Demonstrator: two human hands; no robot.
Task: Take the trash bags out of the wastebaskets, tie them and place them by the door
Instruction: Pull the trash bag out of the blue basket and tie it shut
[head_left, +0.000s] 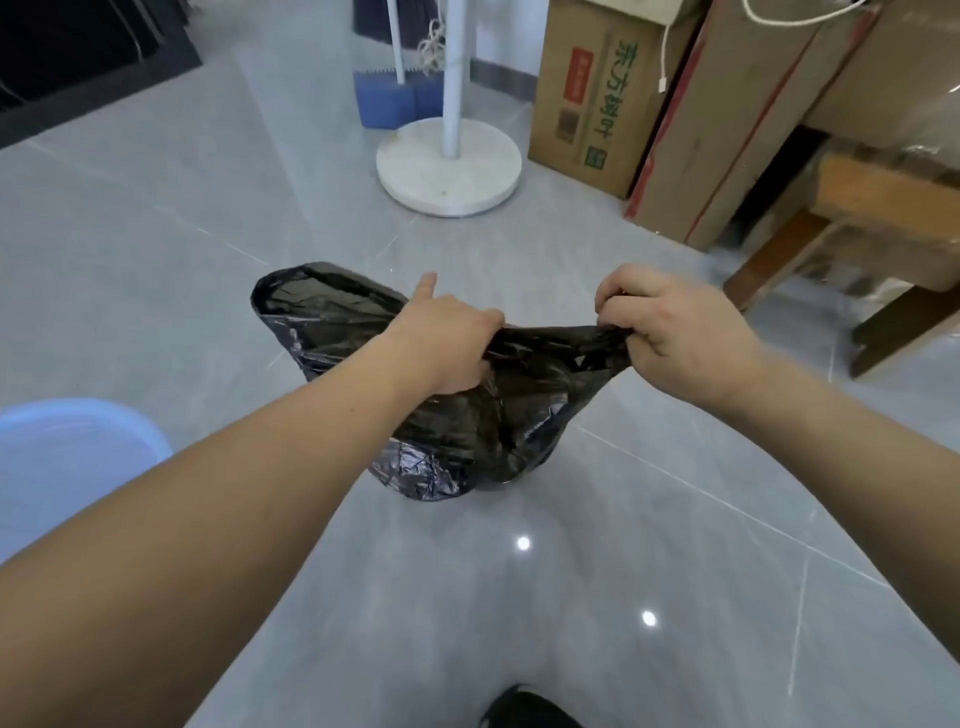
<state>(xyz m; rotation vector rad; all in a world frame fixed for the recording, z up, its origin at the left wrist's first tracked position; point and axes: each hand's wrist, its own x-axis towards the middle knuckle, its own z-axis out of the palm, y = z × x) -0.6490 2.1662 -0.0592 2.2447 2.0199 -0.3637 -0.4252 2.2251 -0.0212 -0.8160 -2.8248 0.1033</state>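
Observation:
A black trash bag (467, 436) hangs just above the grey tiled floor in the middle of the head view. My left hand (447, 343) grips the bunched top of the bag, index finger sticking out. My right hand (675, 332) pinches the other end of the bag's rim, and the plastic is stretched taut between the two hands. A loose flap of the bag (311, 312) billows out to the left behind my left wrist. A light blue wastebasket (67, 452) shows at the left edge, partly hidden by my left forearm.
A white stand with a round base (449, 166) rises ahead, with a blue dustpan (387, 106) behind it. Cardboard boxes (597, 93) lean at the back right. A wooden bench (878, 249) stands at the right. A dark mat (88, 67) lies far left. My shoe (524, 709) shows at the bottom.

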